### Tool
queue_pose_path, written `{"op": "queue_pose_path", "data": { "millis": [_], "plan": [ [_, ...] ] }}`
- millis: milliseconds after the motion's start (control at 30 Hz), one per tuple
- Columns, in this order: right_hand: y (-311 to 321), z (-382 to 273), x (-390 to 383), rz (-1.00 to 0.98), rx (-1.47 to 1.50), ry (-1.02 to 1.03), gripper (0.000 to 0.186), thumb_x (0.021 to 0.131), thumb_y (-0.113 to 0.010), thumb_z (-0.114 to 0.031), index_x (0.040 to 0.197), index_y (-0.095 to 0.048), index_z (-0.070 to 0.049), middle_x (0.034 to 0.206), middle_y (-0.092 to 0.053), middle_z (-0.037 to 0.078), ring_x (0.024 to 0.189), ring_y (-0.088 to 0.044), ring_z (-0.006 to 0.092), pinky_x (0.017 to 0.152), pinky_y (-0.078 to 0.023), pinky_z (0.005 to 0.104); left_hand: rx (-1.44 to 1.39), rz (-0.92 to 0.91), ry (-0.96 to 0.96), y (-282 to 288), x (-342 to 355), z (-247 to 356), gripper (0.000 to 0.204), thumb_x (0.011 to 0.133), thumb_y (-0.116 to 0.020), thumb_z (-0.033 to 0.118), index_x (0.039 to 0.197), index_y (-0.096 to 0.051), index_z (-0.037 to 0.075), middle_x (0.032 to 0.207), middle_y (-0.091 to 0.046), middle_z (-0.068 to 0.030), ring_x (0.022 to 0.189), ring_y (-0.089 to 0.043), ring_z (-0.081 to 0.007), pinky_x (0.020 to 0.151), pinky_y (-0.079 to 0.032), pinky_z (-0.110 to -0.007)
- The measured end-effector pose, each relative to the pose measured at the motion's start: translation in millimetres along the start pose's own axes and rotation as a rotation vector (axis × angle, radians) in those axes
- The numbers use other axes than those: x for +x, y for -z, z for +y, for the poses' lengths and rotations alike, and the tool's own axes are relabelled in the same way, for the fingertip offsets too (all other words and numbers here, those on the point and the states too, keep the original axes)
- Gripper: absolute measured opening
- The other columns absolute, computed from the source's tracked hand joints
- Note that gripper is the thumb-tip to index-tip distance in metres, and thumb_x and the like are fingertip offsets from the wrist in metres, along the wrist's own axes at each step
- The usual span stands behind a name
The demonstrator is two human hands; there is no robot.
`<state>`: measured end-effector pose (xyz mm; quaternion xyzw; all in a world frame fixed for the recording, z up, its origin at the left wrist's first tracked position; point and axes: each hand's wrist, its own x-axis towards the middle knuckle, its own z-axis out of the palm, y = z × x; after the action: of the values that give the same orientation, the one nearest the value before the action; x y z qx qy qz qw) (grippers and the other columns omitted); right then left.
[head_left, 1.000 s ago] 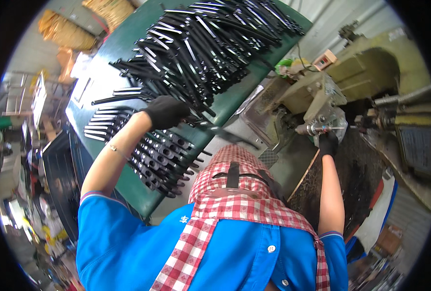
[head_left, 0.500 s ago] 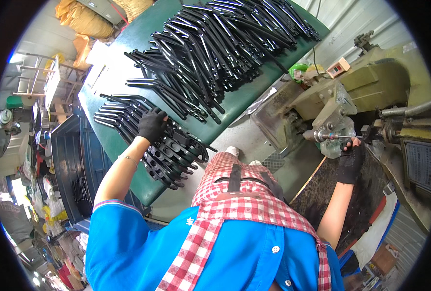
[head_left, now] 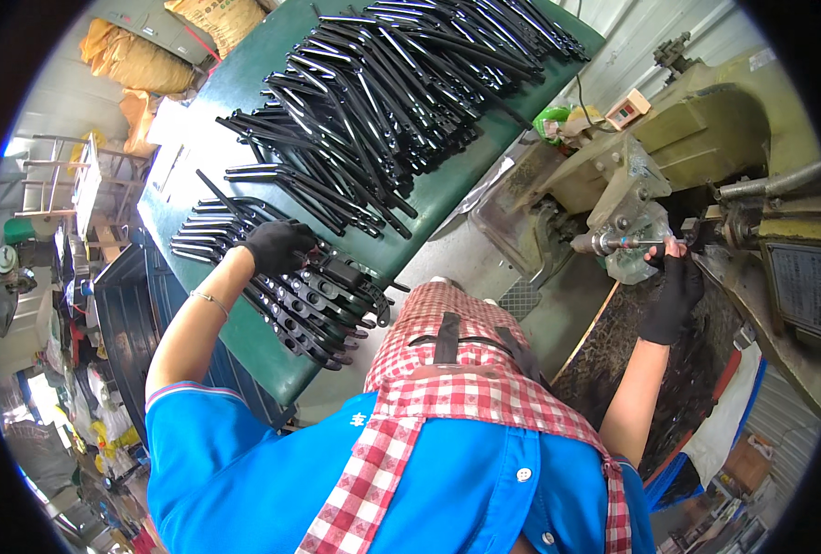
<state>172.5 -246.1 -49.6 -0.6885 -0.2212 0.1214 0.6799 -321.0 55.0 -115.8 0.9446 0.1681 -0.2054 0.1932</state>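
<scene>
Two grips are looking uncertain, any hold hidden: the left hand is half-curling over a row of rods left of centre, the right hand bending its fingers at the machine, right. The row is seemingly done; the pile, filling the top, is seemingly waiting. Far right, a plate is bearing unreadable print.

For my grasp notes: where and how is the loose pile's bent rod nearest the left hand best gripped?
Probably grip the bent rod by its short end, from the left and above: that end juts from the loose pile over the green table, while the long shaft lies close against others.
</scene>
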Motion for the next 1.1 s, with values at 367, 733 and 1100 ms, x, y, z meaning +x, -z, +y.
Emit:
{"op": "queue_pose_path", "data": {
  "millis": [367,733,1100],
  "plan": [
    [1,10,6,-0.075,0.02,-0.117,0.02,0.093,-0.061,-0.014,0.104,-0.061,0.002,0.084,-0.059,0.004,0.069,-0.054,0.0106,0.063,-0.047,0.026,0.133,0.364,0.179,-26,-9,10,0.034,0.068,-0.063,0.007,0.101,-0.054,0.008,0.097,-0.057,-0.0092,0.094,-0.058,-0.0285,0.072,-0.051,-0.04],
    [49,74,0,-0.004,0.662,-0.344,0.006,0.088,-0.062,-0.013,0.092,-0.057,-0.012,0.079,-0.052,-0.001,0.065,-0.05,0.0096,0.058,-0.044,0.0246,0.116,0.364,0.168,17,25,-12,0.043,0.071,-0.064,0.007,0.113,-0.061,0.012,0.119,-0.058,-0.0132,0.11,-0.055,-0.0353,0.091,-0.046,-0.043],
    [153,118,-128,-0.045,-0.479,-0.102,0.01,0.088,-0.058,-0.008,0.097,-0.062,-0.004,0.083,-0.063,0.005,0.076,-0.061,0.0168,0.071,-0.05,0.0308,0.314,0.463,0.124,-47,2,-129,0.046,0.073,-0.065,0.005,0.117,-0.052,0.008,0.114,-0.058,-0.0155,0.109,-0.052,-0.0366,0.096,-0.041,-0.045]
  ]
}}
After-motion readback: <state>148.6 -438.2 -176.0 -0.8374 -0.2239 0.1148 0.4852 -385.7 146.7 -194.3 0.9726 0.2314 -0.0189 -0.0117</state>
